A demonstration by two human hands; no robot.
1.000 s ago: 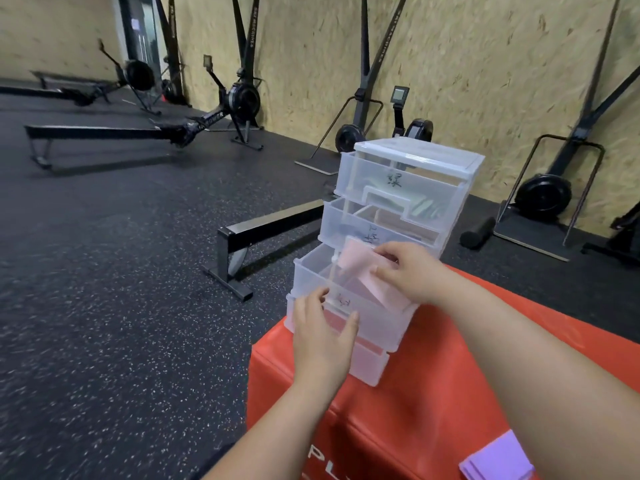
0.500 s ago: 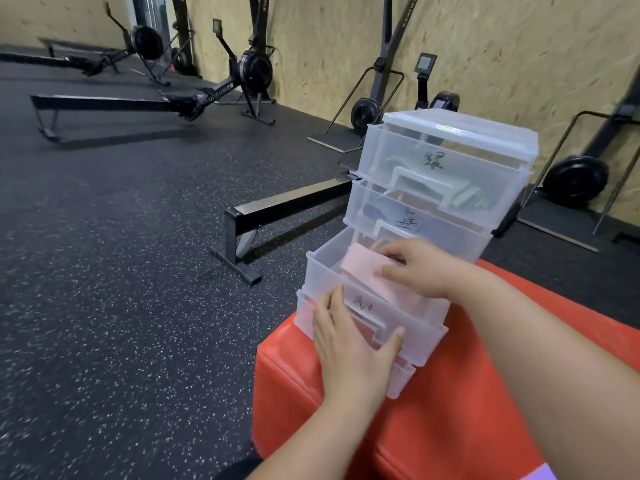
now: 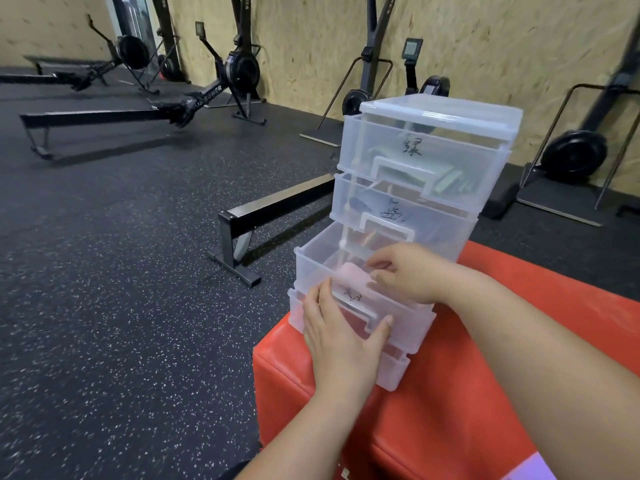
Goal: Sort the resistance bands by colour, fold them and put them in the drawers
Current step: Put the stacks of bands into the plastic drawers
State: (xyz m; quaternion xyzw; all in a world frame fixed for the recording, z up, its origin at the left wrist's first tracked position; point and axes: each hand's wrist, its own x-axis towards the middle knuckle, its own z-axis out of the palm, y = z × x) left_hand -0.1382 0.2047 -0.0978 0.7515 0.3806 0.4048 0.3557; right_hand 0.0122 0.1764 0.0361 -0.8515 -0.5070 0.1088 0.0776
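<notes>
Fingers (image 3: 375, 263) of the right hand (image 3: 408, 271) curl on the near edge of the folded pink band (image 3: 351, 273), thumb below, pinching it. Band sits low inside the third drawer (image 3: 311, 265), which is pulled well out of the clear drawer unit (image 3: 440, 116). Left hand (image 3: 341, 336) lies flat on that drawer's front, fingers straight, thumb out at the handle (image 3: 360, 308), holding nothing.

Step, as I read it: seating the pink band in its drawer. To do it well I'd lay the fold flat on the drawer floor, clear of the front rim so nothing catches on closing. I'd let go only once it lies flat; a folded band probably springs open. Then draw the right hand out low, under the second drawer (image 3: 381, 216), which stands slightly out above the wrist. Left palm braces, then pushes square at the handle so the drawer doesn't skew.

Top drawer (image 3: 415, 168) holds green bands (image 3: 446, 181). Bottom drawer (image 3: 394, 372) also stands a little out. Unit stands near the front edge of the red box (image 3: 450, 410), so a hard shove could shift it. Purple band (image 3: 530, 469) waits at the lower right corner.
</notes>
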